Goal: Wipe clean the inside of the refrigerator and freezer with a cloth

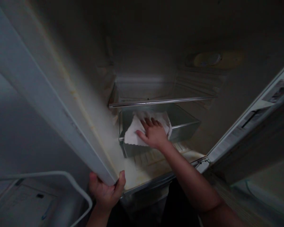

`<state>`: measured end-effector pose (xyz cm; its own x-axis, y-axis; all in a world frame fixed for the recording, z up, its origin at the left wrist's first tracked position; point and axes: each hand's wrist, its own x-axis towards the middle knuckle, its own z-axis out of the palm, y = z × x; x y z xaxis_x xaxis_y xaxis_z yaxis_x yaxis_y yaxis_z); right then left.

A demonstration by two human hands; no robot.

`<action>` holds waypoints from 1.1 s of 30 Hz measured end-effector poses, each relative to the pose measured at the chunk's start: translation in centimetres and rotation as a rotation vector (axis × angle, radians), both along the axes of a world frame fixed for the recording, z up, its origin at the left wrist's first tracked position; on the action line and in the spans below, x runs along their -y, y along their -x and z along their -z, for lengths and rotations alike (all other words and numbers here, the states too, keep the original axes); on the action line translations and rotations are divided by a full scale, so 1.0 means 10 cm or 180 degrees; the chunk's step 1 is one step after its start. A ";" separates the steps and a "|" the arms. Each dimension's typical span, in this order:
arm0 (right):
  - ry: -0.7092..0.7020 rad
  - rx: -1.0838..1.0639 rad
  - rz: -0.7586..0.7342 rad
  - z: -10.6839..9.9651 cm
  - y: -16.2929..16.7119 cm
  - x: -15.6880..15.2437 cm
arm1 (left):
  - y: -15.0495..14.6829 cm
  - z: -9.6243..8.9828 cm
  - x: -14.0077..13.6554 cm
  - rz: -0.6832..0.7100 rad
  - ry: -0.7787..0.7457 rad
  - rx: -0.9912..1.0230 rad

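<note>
My right hand (154,132) lies on a white cloth (133,134), fingers spread and pressed flat against it. That cloth drapes over the front and into the clear drawer (186,134) low inside a refrigerator (146,176). My left hand (107,190) is wrapped around the lower front edge of the refrigerator's side wall (94,154), thumb on the inner side and fingers on the outer side. Just above the drawer sits a glass shelf (161,101) with a metal front trim.
On the right is the open refrigerator door (246,126), with a hinge (202,164) at its lower corner. Yellowish stains mark the inner walls. A lamp housing (215,59) sits on the upper right wall. A pale hose or cable (71,179) curves at the lower left.
</note>
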<state>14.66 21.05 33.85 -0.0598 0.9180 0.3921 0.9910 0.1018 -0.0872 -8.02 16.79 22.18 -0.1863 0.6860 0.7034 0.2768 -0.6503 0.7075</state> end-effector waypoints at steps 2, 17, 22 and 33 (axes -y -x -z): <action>-0.0277 -0.0036 -0.0188 0.11 0.35 0.06 | -0.03 0.02 0.00 -0.0031 -0.0020 0.0011; -0.0701 0.0376 -0.1038 0.85 0.51 0.46 | 0.04 0.12 -0.04 0.0213 0.0150 0.0043; -0.1098 0.0469 -0.1175 0.87 0.40 0.06 | 0.06 0.23 -0.06 0.0286 0.0268 0.0077; -0.0601 0.0792 -0.1556 1.07 0.22 0.03 | 0.06 0.24 -0.09 -0.0044 -0.0751 -0.0333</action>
